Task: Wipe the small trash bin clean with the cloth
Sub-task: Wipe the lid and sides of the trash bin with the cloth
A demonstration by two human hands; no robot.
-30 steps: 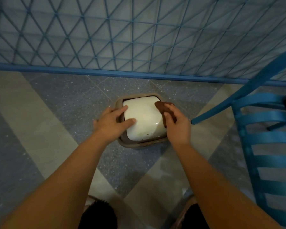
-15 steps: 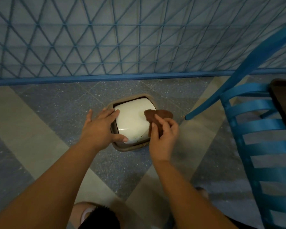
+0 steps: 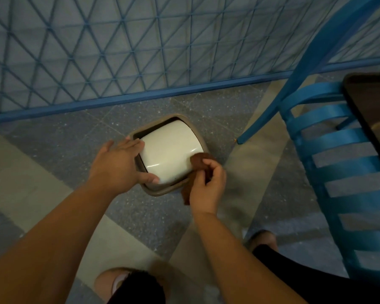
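The small trash bin (image 3: 162, 189) stands on the floor, seen from above: a tan rim around a cream swing lid (image 3: 170, 153). My left hand (image 3: 119, 165) lies flat against the lid's left edge with its thumb at the front corner, steadying the bin. My right hand (image 3: 207, 186) is shut on a brown cloth (image 3: 199, 162), pressing it against the lid's front right corner. Part of the cloth hangs below the hand, over the rim.
A blue chair (image 3: 342, 172) stands close on the right, one leg (image 3: 261, 119) reaching the floor beside the bin. A dark tabletop (image 3: 373, 110) sits at the right edge. A blue lattice fence (image 3: 119, 51) runs behind the bin. My knees show at the bottom.
My right hand has slid the cloth from the lid's right edge toward its front right corner. My left hand has shifted to the lid's left side. The view has swung left and tilted.
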